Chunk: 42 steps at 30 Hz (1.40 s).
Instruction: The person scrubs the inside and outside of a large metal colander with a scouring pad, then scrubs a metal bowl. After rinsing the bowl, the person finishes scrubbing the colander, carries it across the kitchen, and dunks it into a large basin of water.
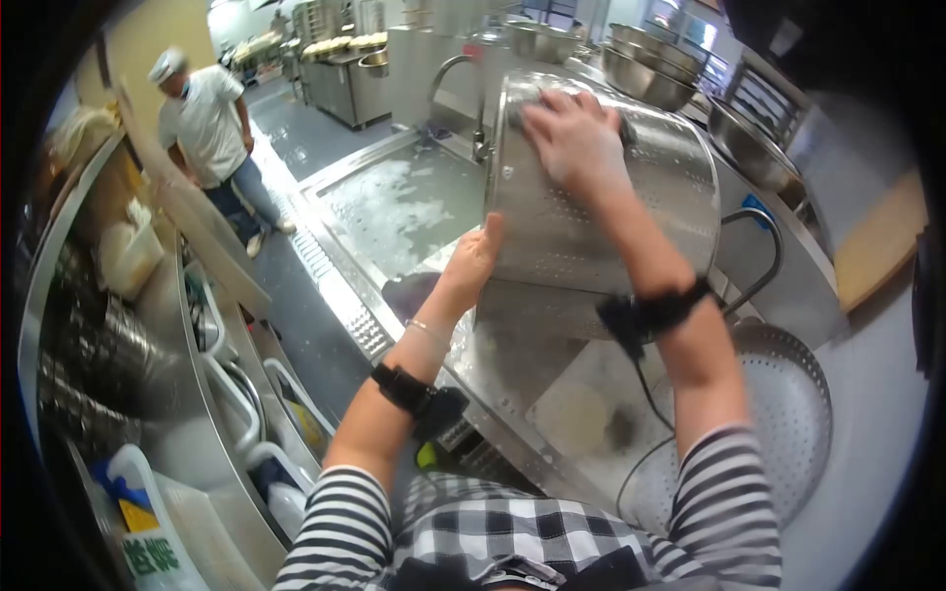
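Note:
A large steel pot (631, 217) with rows of small holes or dimples lies on its side over the sink edge. My left hand (475, 258) grips its left rim, thumb showing, the other fingers partly hidden. On the pot's upper curved side, my right hand (579, 143) presses down, slightly blurred, with its fingers curled over a dark grey scouring pad (628, 128). Most of the pad is hidden under the palm. Black bands with small devices circle both forearms.
A sink (414, 202) of cloudy, foamy water lies beyond the pot. Steel bowls (650, 74) are stacked behind. A perforated steel basin (788, 424) sits at the right. A person (207, 128) stands in the aisle on the left, near shelves (187, 394) with containers.

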Each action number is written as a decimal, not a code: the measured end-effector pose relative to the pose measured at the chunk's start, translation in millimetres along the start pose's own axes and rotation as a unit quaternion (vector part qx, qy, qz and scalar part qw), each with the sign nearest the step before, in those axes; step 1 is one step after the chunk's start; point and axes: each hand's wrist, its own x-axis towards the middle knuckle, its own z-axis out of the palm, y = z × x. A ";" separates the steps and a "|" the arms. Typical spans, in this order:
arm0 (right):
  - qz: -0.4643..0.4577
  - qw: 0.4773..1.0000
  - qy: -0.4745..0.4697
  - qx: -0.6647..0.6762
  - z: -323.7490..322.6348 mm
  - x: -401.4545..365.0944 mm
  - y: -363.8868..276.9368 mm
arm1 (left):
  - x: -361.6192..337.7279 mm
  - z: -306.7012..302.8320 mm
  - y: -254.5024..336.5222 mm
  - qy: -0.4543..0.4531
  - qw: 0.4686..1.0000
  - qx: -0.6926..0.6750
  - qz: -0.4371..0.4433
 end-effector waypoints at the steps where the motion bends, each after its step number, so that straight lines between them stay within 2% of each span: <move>1: -0.018 1.000 0.021 -0.013 -3.0 -26.8 -15.8 | -2.5 -0.6 2.4 0.014 1.000 0.014 0.003; 2: -0.033 0.998 0.044 -0.026 -3.4 -62.2 -31.2 | -7.8 -3.1 8.8 0.026 1.000 0.008 0.003; 4: -0.122 0.990 0.053 -0.042 21.5 -134.9 -41.1 | -9.9 6.7 22.4 0.013 0.976 -0.165 -0.139; 6: -0.160 0.985 0.066 -0.018 30.8 -167.2 -49.1 | -9.5 15.1 23.0 -0.028 0.981 -0.162 -0.103; 7: -0.173 0.981 0.085 -0.022 26.5 -159.3 -53.5 | -10.0 12.4 20.6 -0.058 0.984 -0.152 -0.075; 9: -0.096 0.994 0.038 -0.031 2.7 -107.5 -36.2 | -5.0 8.6 -6.0 -0.054 0.987 -0.138 -0.064; 11: -0.019 0.999 0.014 -0.040 -6.4 -30.9 -11.4 | 0.9 4.5 -41.8 -0.006 0.993 -0.083 -0.084; 12: 0.015 0.999 -0.046 -0.015 -9.3 4.6 2.3 | -8.5 6.5 -43.7 -0.010 0.993 -0.078 -0.088; 13: 0.050 0.993 -0.103 0.012 -8.4 30.3 13.6 | -22.1 8.7 -41.2 -0.011 0.997 -0.016 -0.075; 15: 0.076 0.992 -0.095 0.032 10.1 48.6 21.8 | -42.5 16.8 -35.7 -0.016 0.994 0.097 -0.045; 16: 0.092 0.990 -0.092 0.051 11.7 49.4 19.8 | -46.9 17.8 -30.8 0.000 0.996 0.076 -0.040; 17: 0.044 0.998 -0.044 0.020 11.5 34.1 18.7 | -43.0 23.8 -25.4 0.001 0.997 0.071 -0.042; 18: -0.010 1.000 0.006 -0.007 0.8 7.5 4.7 | -35.8 32.7 -9.9 0.034 0.998 0.056 0.002; 19: -0.014 0.999 0.045 0.014 -9.2 -22.5 -9.7 | -30.3 36.1 -0.2 0.078 0.995 0.044 0.049; 20: -0.038 0.994 0.098 -0.008 -7.3 -56.9 -23.4 | -26.1 34.3 4.9 0.112 0.991 0.046 0.060; 22: -0.032 0.999 0.018 -0.016 -18.9 -107.3 -42.9 | -18.8 27.5 16.7 0.051 0.995 0.039 0.071; 23: -0.007 0.999 0.013 -0.039 -23.5 -116.0 -35.7 | -22.2 28.7 17.0 0.007 0.997 0.038 0.066; 25: 0.073 0.993 0.026 -0.093 -29.4 -104.6 0.7 | -23.9 38.8 0.4 0.079 0.983 0.139 0.094; 27: 0.213 0.966 0.029 -0.141 -36.7 -92.7 69.4 | -43.5 53.8 17.2 0.032 0.999 0.024 0.008; 28: 0.282 0.949 0.008 -0.142 -36.2 -88.2 102.2 | -39.5 56.1 -6.1 0.006 1.000 0.022 0.021; 29: 0.278 0.951 0.013 -0.134 -29.5 -86.6 125.6 | -33.3 53.8 -28.1 -0.012 0.999 0.017 0.031; 30: 0.276 0.956 0.015 -0.104 -31.0 -81.1 125.7 | -35.7 51.5 -23.4 -0.035 0.996 0.076 0.020; 31: 0.276 0.958 0.016 -0.074 -31.7 -81.1 123.9 | -36.1 54.2 -18.1 -0.029 0.996 0.080 0.020; 32: 0.212 0.974 0.014 -0.079 -21.0 -92.2 108.5 | -33.5 59.5 -13.2 -0.023 0.998 0.043 0.045; 33: 0.144 0.987 0.064 -0.039 -8.9 -104.1 73.6 | -29.7 62.8 -8.5 -0.020 0.997 0.002 0.070; 34: 0.077 0.991 0.112 -0.001 2.7 -118.6 36.4 | -21.9 58.0 -6.8 -0.029 0.998 0.001 0.050; 35: 0.092 0.994 0.022 -0.048 -15.1 -123.8 -13.7 | -17.5 52.6 -6.6 -0.035 0.998 0.002 0.046; 36: 0.090 0.995 0.035 0.024 -12.2 -125.2 -30.3 | -15.5 49.4 -9.0 -0.047 0.998 0.006 0.045; 37: 0.106 0.994 0.027 0.013 -13.7 -121.3 -16.9 | -18.7 51.8 -12.1 -0.063 0.997 0.008 0.041; 38: 0.116 0.992 0.038 -0.011 -12.2 -101.3 3.8 | -24.4 48.7 -13.4 -0.058 0.993 0.101 -0.017; 39: 0.124 0.991 0.051 -0.030 -8.4 -77.4 26.0 | -27.0 48.0 -11.7 -0.069 0.992 0.102 -0.019; 41: 0.206 0.978 0.015 -0.028 3.1 -43.5 88.0 | -38.1 49.1 -12.8 -0.110 0.981 0.121 -0.100; 42: 0.192 0.981 0.022 -0.033 12.3 -31.5 125.0 | -42.4 52.5 -15.7 -0.108 0.984 0.133 -0.042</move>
